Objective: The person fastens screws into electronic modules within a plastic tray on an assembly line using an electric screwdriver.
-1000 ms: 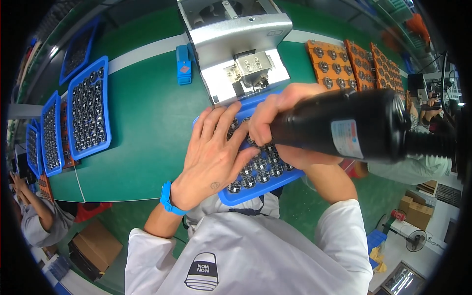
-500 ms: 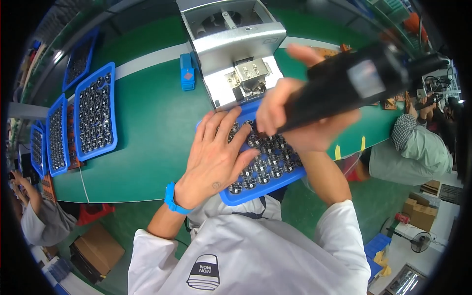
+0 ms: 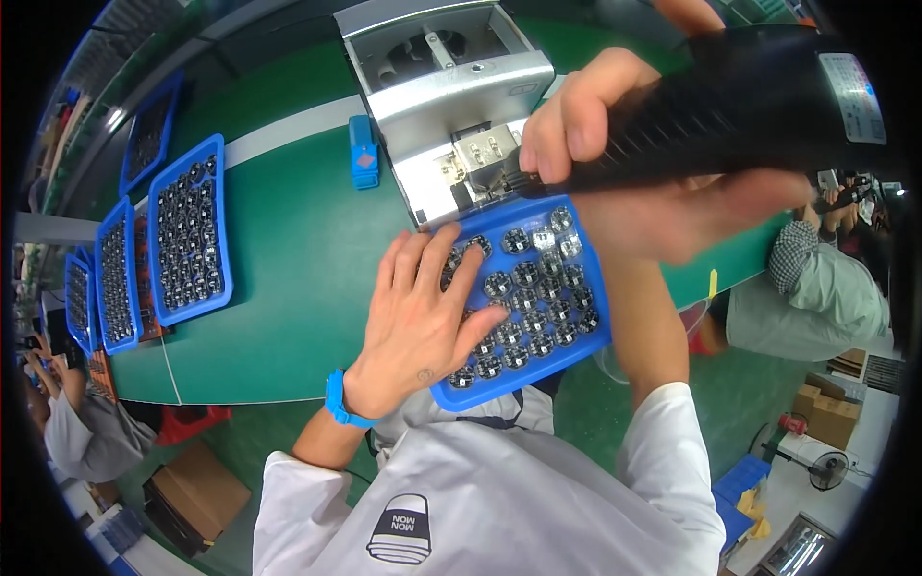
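My right hand [image 3: 663,219] is wrapped around a thick black electric screwdriver [image 3: 730,110] with a ribbed grip. Its front end is at the small metal block of a silver screw feeder [image 3: 461,91]; the very tip is hard to make out. Below the feeder, a blue tray [image 3: 597,288] holds rows of round black modules [image 3: 524,300] with small pale marks. My left hand [image 3: 415,317] lies over the tray's left side with its fingers spread, fingertips resting among the modules and hiding some. A blue band circles my left wrist.
A small blue device [image 3: 363,154] stands left of the feeder on the green bench [image 3: 288,250]. More blue trays of modules [image 3: 227,259] sit at the far left. Co-workers are at both sides: a grey sleeve [image 3: 836,288] shows at right, another person [image 3: 96,437] at left.
My right hand has lifted the screwdriver from over the tray to the feeder block, uncovering the tray's right side. My left hand stays spread on the tray.
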